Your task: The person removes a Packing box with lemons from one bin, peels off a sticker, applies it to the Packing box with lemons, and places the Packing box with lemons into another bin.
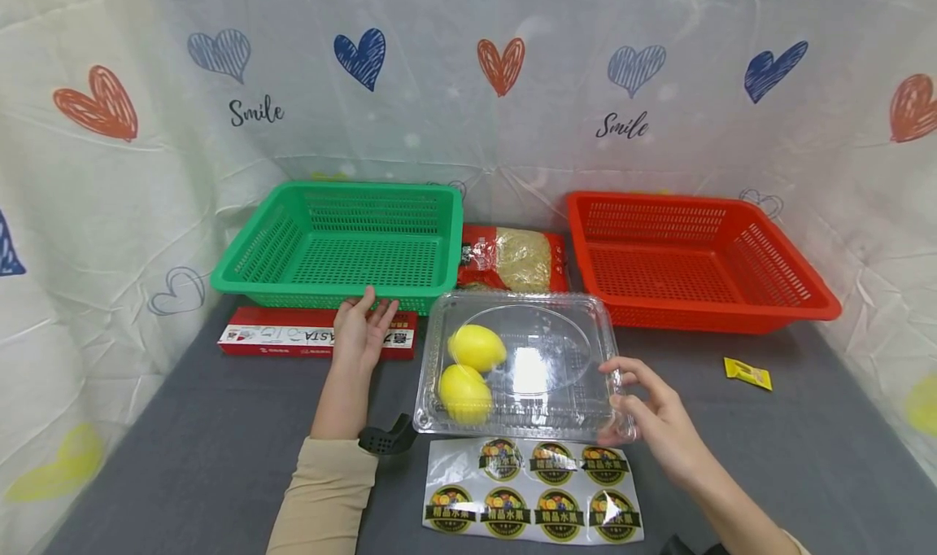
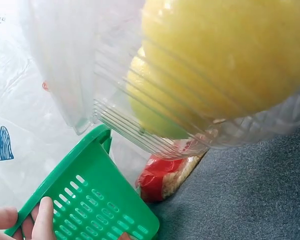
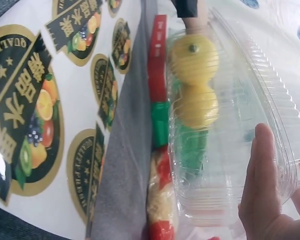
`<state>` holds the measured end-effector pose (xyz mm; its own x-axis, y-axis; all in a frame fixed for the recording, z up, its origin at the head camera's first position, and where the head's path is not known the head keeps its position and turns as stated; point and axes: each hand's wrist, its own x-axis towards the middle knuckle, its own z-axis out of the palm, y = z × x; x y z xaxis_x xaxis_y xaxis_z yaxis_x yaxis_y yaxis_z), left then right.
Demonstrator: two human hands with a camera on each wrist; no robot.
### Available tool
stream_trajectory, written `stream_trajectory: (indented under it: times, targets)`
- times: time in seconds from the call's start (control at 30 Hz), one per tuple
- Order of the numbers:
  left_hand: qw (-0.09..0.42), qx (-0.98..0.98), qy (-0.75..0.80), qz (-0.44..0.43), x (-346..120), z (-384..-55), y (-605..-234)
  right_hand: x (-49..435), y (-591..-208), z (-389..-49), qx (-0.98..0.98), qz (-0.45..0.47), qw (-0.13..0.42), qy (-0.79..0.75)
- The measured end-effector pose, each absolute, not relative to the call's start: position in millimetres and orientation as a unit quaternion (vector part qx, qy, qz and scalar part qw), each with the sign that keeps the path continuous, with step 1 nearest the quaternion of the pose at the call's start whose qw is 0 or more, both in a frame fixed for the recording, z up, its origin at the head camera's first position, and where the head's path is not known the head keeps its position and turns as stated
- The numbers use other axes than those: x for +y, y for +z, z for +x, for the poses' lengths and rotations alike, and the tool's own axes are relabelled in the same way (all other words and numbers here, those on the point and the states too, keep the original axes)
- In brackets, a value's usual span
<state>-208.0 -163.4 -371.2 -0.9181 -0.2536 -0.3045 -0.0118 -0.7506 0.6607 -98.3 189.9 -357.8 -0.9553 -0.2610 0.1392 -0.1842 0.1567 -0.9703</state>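
Observation:
My right hand (image 1: 655, 412) grips the right edge of a clear plastic clamshell box (image 1: 545, 408); its thumb and fingers are also at the rim in the right wrist view. Two yellow lemons (image 1: 477, 348) lie in the box's left half, and in the right wrist view the lemons (image 3: 195, 60) show through the ribbed wall. The box is held above the table with its lid over the fruit. My left hand (image 1: 359, 331) is at the front rim of a green basket (image 1: 337, 299), its fingers loosely bent; whether they touch the rim is unclear.
A red pasta box (image 1: 278, 333) lies before the green basket. A red and clear food packet (image 1: 523, 258) sits between that basket and a red basket (image 1: 703, 315). A round-label sticker sheet (image 1: 532, 490) lies in front, and a small yellow packet (image 1: 747, 373) is at right.

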Motion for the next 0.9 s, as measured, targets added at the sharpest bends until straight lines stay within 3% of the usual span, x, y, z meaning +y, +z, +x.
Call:
stream_trajectory:
  times: [0.27, 0.9]
  targets:
    - [0.065, -0.346, -0.916, 0.193, -164, -208, -371, 193, -367, -101, 0.770, -0.136, 0.025, -0.622]
    - [0.066, -0.350, -0.913, 0.197, -163, -208, -370, 195, -381, -110, 0.760, -0.103, 0.070, -0.638]
